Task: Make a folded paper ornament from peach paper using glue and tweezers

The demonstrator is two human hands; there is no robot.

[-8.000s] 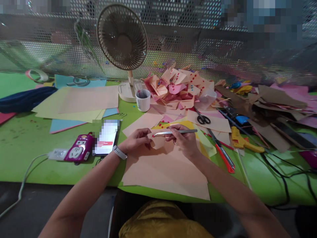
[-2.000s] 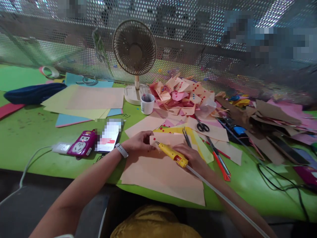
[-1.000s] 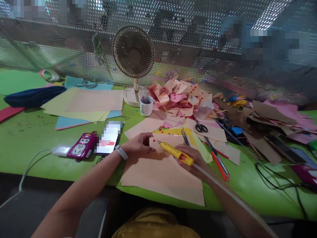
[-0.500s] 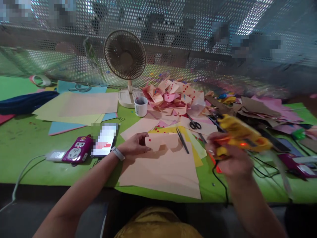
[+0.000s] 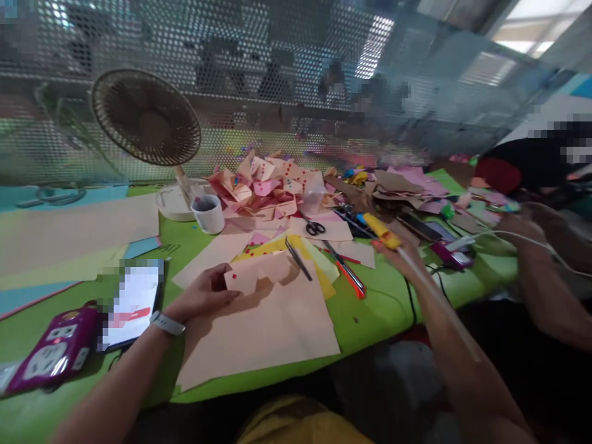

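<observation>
My left hand (image 5: pixel 209 293) pinches the left end of a cut peach paper piece (image 5: pixel 259 275) with a small red square on it. That piece stands over larger peach sheets (image 5: pixel 272 330). In my right hand (image 5: pixel 401 251) is a yellow hot glue gun (image 5: pixel 381 230), held to the right of the sheets, its nozzle pointing away from me. A long translucent glue stick (image 5: pixel 435 293) sticks out of its rear. Tweezers (image 5: pixel 298 259) lie by the paper piece's right end. An orange-and-black utility knife (image 5: pixel 348 275) rests between the sheets and my right hand.
Black-handled scissors (image 5: pixel 315 228) lie before a heap of folded paper pieces (image 5: pixel 263 185). A white cup (image 5: pixel 208 214) and a fan (image 5: pixel 147 120) stand left of it. A phone (image 5: pixel 133 303) and a purple power strip (image 5: pixel 58 345) are at left. Another person's hand (image 5: pixel 515 229) is at right.
My view has swung to the right, bringing another person in on that side. My right hand has carried the glue gun forward and turned it away from me. My left hand keeps its pinch.
</observation>
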